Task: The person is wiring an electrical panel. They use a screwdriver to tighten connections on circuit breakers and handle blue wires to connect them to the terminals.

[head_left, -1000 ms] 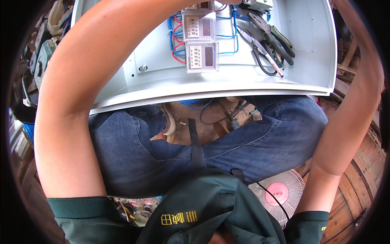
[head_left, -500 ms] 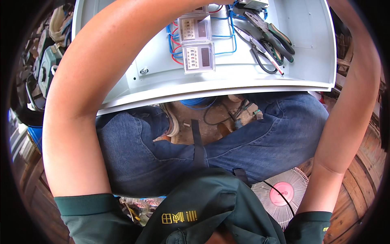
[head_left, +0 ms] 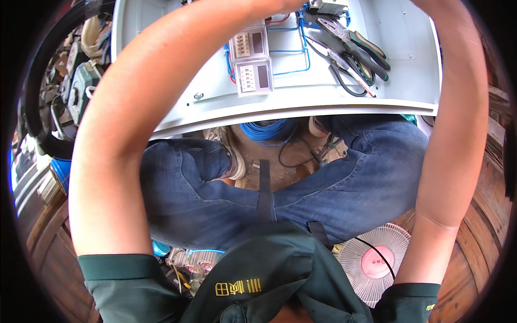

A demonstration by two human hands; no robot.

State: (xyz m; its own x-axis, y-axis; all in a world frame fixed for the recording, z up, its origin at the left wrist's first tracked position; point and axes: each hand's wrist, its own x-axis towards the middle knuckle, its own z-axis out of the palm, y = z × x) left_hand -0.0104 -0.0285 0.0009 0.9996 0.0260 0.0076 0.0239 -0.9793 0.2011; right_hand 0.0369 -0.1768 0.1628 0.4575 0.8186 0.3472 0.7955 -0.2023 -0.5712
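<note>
- A shallow white sheet-metal box (head_left: 404, 64), open at the top, spans the upper part of the view, its near edge above the lap.
- Legs in faded blue denim jeans (head_left: 355, 177) are bent below that edge.
- A dark green cloth shirt (head_left: 274, 269) with yellow lettering fills the lower middle.
- The bare left forearm (head_left: 116, 172) arches over the box's left side; the bare right forearm (head_left: 452, 134) rises along its right side.
- Both hands lie beyond the upper edge of the view, so I cannot tell whether they are wide, narrow or holding anything.
- A round fan (head_left: 377, 261) with a pale wire cage and a pink hub lies between the shirt and the right forearm.
- A coil of bright blue cable (head_left: 266, 132) sits on the ground beyond the lap, near a light-coloured shoe (head_left: 237, 161).
- Pliers with dark green and black handles (head_left: 355, 46) lie inside the box, right of centre, beside black-handled metal scissors (head_left: 339, 81).
- Two square clear-cased modules (head_left: 254, 78) stand in a column left of them, the upper partly behind the left forearm.
- A light grey block (head_left: 329, 5) is cut off by the upper edge.
- A slim white pen with a red tip (head_left: 362, 82) lies across the scissors.
- Thin blue wires (head_left: 291, 51) run rightward from the modules.
</note>
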